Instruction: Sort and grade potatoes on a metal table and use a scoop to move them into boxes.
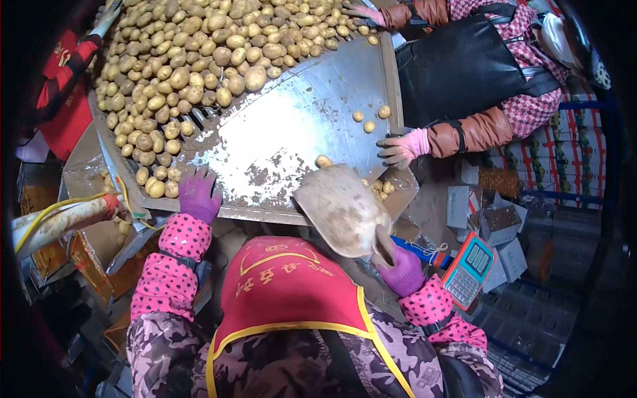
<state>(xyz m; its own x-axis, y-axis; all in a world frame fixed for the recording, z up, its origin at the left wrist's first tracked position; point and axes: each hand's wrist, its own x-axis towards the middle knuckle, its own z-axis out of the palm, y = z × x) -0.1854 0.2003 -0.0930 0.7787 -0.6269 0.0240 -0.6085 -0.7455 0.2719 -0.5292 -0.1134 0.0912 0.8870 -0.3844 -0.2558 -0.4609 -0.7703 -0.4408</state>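
My left hand (200, 193), in a purple glove, rests with fingers spread on the near left edge of a metal sorting table (348, 84), beside a few potatoes. A large heap of potatoes (199, 54) covers the table's far and left part. My right hand (404, 271), also in a purple glove, is closed around the handle of a dirty white plastic scoop (343, 206). The scoop's front lies over the table's near right corner. One potato (323, 161) touches or nearly touches its rim, and several loose ones (369, 126) lie farther right.
A co-worker's pink-gloved hand (404, 148) is at the right edge. Another person in a red apron (67, 99) stands at the left. A scale display (469, 271) is right of my right hand. Open cartons (502, 219) stand at the right, a dirty pipe (64, 219) at the left.
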